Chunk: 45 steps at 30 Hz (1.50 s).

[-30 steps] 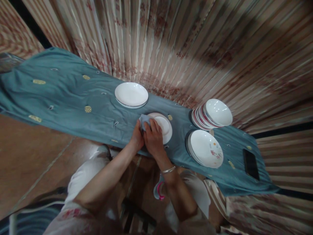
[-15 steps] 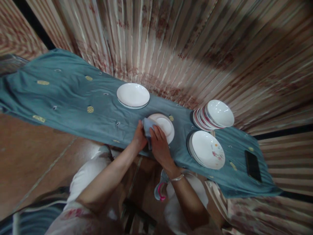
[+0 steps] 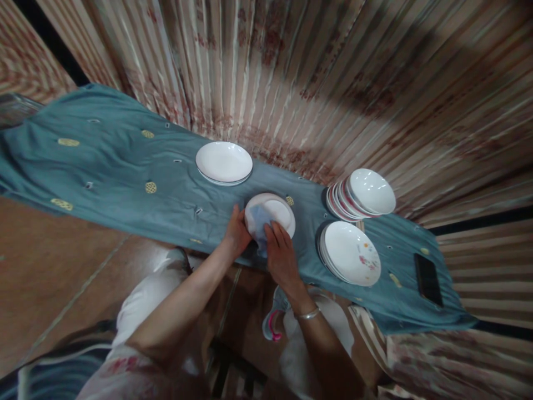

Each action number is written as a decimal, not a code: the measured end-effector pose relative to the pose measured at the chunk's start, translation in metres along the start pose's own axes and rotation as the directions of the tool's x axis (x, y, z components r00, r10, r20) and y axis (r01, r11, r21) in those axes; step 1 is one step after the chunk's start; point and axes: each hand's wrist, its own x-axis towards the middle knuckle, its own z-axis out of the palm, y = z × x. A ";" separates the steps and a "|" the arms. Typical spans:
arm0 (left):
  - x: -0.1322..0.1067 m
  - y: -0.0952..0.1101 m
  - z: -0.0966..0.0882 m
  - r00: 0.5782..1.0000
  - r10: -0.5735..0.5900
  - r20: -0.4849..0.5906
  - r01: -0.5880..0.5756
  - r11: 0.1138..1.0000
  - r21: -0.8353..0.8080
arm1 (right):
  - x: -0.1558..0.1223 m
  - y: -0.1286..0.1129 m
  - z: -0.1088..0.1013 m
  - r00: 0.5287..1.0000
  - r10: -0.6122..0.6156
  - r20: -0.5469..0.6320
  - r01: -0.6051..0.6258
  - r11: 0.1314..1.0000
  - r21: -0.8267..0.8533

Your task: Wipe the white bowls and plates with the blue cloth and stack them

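Note:
A white plate (image 3: 283, 214) is held bottom side up over the cloth-covered table, its round foot ring facing me. My left hand (image 3: 239, 232) grips the plate's left rim, thumb on the upper side. My right hand (image 3: 281, 251) presses a light blue cloth (image 3: 261, 219) against the plate's underside, fingers closed on it. Part of the cloth hangs over the near rim. Behind my left hand lie a few white dark-rimmed plates (image 3: 224, 161) in a low stack. To the right stands a stack of plates, the top one flowered (image 3: 350, 253).
Several nested bowls (image 3: 372, 191) lean tilted behind the flowered plates. A black phone (image 3: 428, 279) lies near the right end of the teal tablecloth (image 3: 112, 166). A pleated curtain (image 3: 258, 72) hangs along the table's back edge. My knees are at its front edge.
My right hand and the cloth have moved a little to the right over the plate, baring its left rim. My left hand keeps its grip there.

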 end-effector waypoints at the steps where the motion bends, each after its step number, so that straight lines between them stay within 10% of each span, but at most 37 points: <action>1: 0.000 0.000 0.000 1.000 0.004 0.001 -0.004 1.000 0.008 | -0.002 0.002 0.000 1.000 0.012 -0.008 -0.012 1.000 0.004; 16: -0.004 0.002 0.007 0.999 0.046 0.006 -0.046 0.990 0.134 | -0.001 0.000 -0.035 0.973 0.189 -0.132 -0.152 0.956 0.251; 28: -0.017 0.001 0.024 0.992 0.062 0.110 -0.077 0.987 0.138 | 0.012 -0.014 -0.020 0.959 0.282 -0.029 -0.282 0.959 -0.015; 37: -0.014 -0.016 0.030 0.944 0.182 0.275 -0.235 0.957 0.172 | 0.012 0.004 -0.023 0.949 0.268 -0.166 -0.263 0.963 0.051; 45: 0.001 -0.031 0.017 0.979 0.191 0.067 -0.202 0.930 0.308 | 0.026 0.021 -0.041 0.863 0.371 -0.344 -0.350 0.929 0.122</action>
